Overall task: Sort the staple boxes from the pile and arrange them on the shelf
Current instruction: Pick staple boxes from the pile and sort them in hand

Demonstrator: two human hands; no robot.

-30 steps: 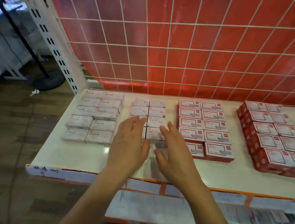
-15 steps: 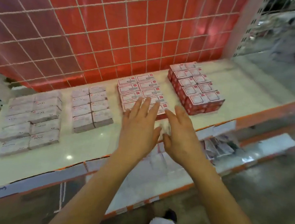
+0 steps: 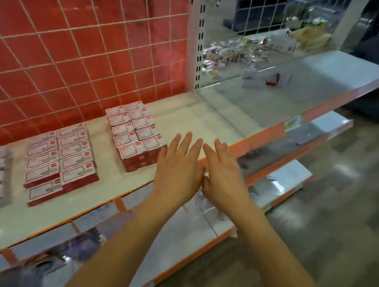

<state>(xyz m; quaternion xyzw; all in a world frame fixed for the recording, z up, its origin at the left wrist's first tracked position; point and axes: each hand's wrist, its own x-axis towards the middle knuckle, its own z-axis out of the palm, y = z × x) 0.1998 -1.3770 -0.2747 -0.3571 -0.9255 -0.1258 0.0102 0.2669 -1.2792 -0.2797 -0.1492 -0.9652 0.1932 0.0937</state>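
Ahead of you: red back panel [image 3: 74, 54], white-gridded, upper left. White slotted upright [image 3: 197, 47] at its right end. Beyond the upright: dark gridded panel [image 3: 264, 5]. Shelf [image 3: 199, 118]: pale top, orange front edge, running from lower left to upper right; one small glare spot at lower left. Lower shelf [image 3: 197, 237] beneath, same orange edge. Floor [image 3: 340, 237]: grey, glossy, light patches reflected at your right.

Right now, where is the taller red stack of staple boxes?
In the head view, the taller red stack stands centre-left on the shelf, just left of the left hand, with the flatter red-and-white block further left.
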